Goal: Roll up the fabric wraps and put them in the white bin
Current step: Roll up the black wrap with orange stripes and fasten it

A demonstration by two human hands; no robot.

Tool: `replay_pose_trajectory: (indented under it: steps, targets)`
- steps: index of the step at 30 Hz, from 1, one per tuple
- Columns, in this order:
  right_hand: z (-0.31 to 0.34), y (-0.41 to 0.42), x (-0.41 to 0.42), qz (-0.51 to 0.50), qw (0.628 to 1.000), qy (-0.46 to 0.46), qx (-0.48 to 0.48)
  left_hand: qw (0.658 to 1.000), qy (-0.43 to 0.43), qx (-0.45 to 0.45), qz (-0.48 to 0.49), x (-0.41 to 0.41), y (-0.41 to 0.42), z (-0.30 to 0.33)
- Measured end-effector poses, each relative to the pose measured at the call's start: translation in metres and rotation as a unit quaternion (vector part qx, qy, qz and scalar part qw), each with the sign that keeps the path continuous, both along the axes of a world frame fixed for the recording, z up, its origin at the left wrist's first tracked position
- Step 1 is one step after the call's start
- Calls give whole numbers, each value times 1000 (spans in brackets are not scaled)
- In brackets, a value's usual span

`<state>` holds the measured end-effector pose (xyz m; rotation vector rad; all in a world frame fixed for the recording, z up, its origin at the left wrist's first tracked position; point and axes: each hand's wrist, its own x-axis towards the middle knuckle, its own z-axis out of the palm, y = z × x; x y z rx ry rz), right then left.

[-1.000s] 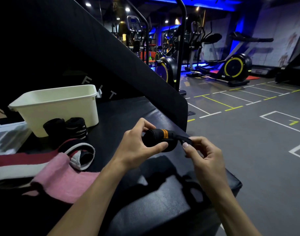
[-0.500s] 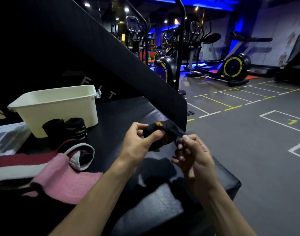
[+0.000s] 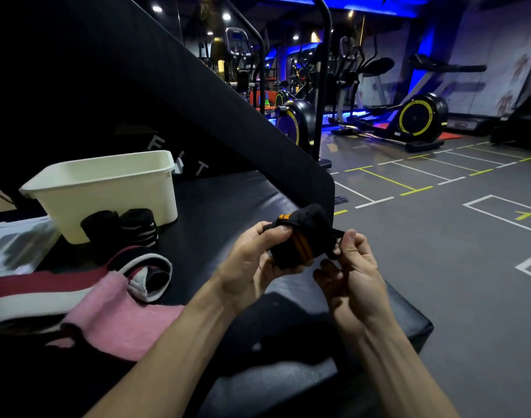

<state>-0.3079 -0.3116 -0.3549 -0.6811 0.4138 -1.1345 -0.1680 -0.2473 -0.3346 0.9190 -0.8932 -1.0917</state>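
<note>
- Head view: the left hand (image 3: 252, 260) grips a rolled black wrap with orange stripes (image 3: 297, 239), thumb and fingers curled round it, held above the black padded bench (image 3: 228, 200).
- The right hand (image 3: 351, 267) pinches the wrap's thin black loose end (image 3: 338, 233) between thumb and forefinger, just right of the roll; the two hands are close together, joined by the wrap.
- The white bin (image 3: 107, 188) stands on the bench to the left, well apart from the hands; what lies inside it cannot be seen.
- Two rolled dark wraps (image 3: 122, 227) stand touching the bin's front wall, outside it.
- Nearer the person lie an unrolled maroon-and-white wrap (image 3: 47, 291) and a pink wrap (image 3: 122, 321), the pink one overlapping the other.
- Beyond the bench, a grey floor with painted lines (image 3: 439, 236) and exercise machines (image 3: 415, 116) under blue light.
</note>
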Motion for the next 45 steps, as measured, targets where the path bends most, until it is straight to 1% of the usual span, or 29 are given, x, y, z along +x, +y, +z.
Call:
replay_pose_trajectory:
  steps: [3,5,9,12,15,18,21,24,26,28,31,33,36,39,41,43,45]
  targets:
    - [1,-1,2,-16,1000,1,-5,1000,-11,-4,-17,-3,0,-1]
    - [-1,-1,4,-14,1000,10,-25,999,-5,-19,-37,-5,0,-3]
    - [-11,-5,8,23,998,20,-54,998,16,-5,-60,-7,1,-2]
    - [-12,-6,5,54,996,22,-68,995,46,21,-85,-6,3,-3]
    - [-12,-5,2,88,994,15,-66,989,80,18,-125,-5,2,-5]
    - [-11,-4,3,88,993,12,-73,985,98,15,-139,-3,2,-5]
    - [-10,-4,3,74,994,4,-75,982,112,30,-148,-4,1,-4]
    - [-11,-4,3,55,995,-3,-80,988,108,51,-100,-10,1,0]
    - [-16,-5,6,27,994,21,-103,988,112,66,-80,-14,1,1]
    - [-18,-6,8,-10,991,56,-124,988,107,77,-82,-13,2,1]
    - [-22,-7,7,-77,978,118,-151,991,34,76,-104,-12,3,1]
    - [-23,-7,6,-119,962,163,-185,991,-5,98,-86,-13,1,0]
    - [-22,-3,5,-141,946,178,-230,988,-25,137,-59,-16,-3,-3]
    - [-21,3,6,-116,943,168,-263,990,10,124,-65,-14,-4,-2]
    - [-21,7,10,-70,959,129,-244,990,34,113,-78,-11,-2,1]
    - [-21,11,14,-24,973,86,-215,987,37,115,-101,-8,0,2]
    - [-21,14,15,-8,974,72,-213,984,32,125,-121,-3,3,2]
